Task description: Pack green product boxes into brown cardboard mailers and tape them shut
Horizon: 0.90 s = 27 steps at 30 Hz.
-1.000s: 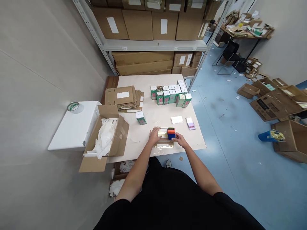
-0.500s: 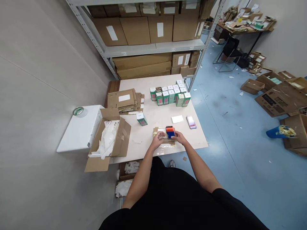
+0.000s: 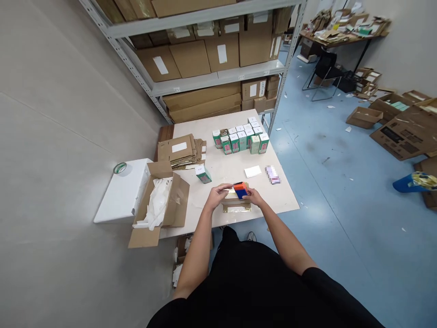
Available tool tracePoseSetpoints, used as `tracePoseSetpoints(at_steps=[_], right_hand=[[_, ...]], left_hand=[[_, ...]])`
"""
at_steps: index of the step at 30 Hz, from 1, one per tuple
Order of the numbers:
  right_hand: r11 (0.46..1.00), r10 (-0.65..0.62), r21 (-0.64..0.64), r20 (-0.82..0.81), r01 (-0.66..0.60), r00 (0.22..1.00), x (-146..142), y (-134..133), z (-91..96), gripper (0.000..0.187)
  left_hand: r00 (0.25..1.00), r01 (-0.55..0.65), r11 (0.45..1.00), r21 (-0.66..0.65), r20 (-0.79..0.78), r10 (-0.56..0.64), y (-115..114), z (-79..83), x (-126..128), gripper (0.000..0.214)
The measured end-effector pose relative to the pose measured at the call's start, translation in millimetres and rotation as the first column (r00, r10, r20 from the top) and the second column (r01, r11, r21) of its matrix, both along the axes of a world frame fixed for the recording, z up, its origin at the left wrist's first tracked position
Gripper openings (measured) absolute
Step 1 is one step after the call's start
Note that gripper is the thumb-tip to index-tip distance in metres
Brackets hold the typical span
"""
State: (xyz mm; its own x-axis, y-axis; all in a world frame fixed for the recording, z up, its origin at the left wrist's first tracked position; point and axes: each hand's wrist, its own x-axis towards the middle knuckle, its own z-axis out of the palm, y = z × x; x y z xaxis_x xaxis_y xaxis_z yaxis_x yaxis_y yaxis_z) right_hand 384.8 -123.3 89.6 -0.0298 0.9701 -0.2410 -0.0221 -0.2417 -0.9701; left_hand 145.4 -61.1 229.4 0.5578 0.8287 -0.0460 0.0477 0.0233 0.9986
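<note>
My right hand (image 3: 253, 197) is wrapped round a blue and orange tape dispenser (image 3: 241, 190), which it holds tilted over a small cardboard box (image 3: 235, 206) near the table's front edge. To the left, my left hand (image 3: 217, 196) is open, its fingers stretched out over the box's far left side with the tips close to the dispenser. Whether those fingertips touch the box or tape is too small to make out. Shiny tape shows along the box's near flap. Beyond the hands lie a white card (image 3: 252, 171) and a blurred purple stack (image 3: 272, 174).
Several green-and-white boxes (image 3: 242, 140) stand at the back of the table, and one green box (image 3: 203, 174) stands apart. Flattened cardboard (image 3: 175, 150) is piled left, behind an open carton (image 3: 179, 205) of white bags. Loaded shelving (image 3: 218, 75) rises behind the table.
My left hand has moved up and left, its curled fingers straightening. The dispenser has tilted in my right hand. The whole view has shifted with my head.
</note>
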Motion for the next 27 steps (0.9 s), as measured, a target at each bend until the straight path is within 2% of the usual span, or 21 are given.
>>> tracePoseSetpoints(at_steps=[3, 6, 12, 16, 18, 21, 23, 25, 27], right_hand=[[1.0, 0.018, 0.008, 0.004, -0.018, 1.0, -2, 0, -0.2, 0.047], [1.0, 0.022, 0.014, 0.024, -0.022, 0.999, -5, 0, -1.7, 0.047], [0.999, 0.028, 0.026, 0.046, -0.029, 0.999, -5, 0, -1.8, 0.044], [0.999, 0.039, 0.018, 0.06, -0.04, 0.997, -5, -3, 1.6, 0.042], [0.999, 0.049, 0.009, 0.07, -0.05, 0.996, -4, -5, 3.0, 0.042], [0.998, 0.054, 0.004, 0.087, -0.055, 0.995, -2, -7, 5.1, 0.041], [0.997, 0.077, 0.003, 0.113, -0.078, 0.991, 1, -7, 7.5, 0.04], [0.993, 0.115, -0.007, 0.155, -0.116, 0.981, 5, -5, 11.0, 0.039], [0.989, 0.146, -0.018, 0.189, -0.145, 0.971, 10, -1, 15.3, 0.038]], left_hand=[[0.998, -0.064, 0.996, -0.063, -0.012, 0.063, 14, 18.0, 4, 0.039], [0.993, -0.118, 0.987, -0.112, -0.022, 0.116, 23, 29.0, 11, 0.042], [0.96, -0.277, 0.957, -0.083, -0.061, 0.273, 35, 33.9, 24, 0.036], [0.936, -0.337, 0.941, -0.018, -0.119, 0.333, 42, 29.7, 24, 0.035], [0.917, -0.37, 0.927, 0.063, -0.137, 0.375, 46, 25.9, 22, 0.031], [0.874, -0.426, 0.872, 0.24, -0.138, 0.465, 52, 18.4, 16, 0.024], [0.855, -0.447, 0.84, 0.307, -0.131, 0.502, 57, 11.8, 11, 0.02], [0.846, -0.467, 0.832, 0.3, -0.123, 0.519, 61, 3.1, 5, 0.018], [0.831, -0.51, 0.827, 0.236, -0.113, 0.544, 63, -8.9, -2, 0.018]])
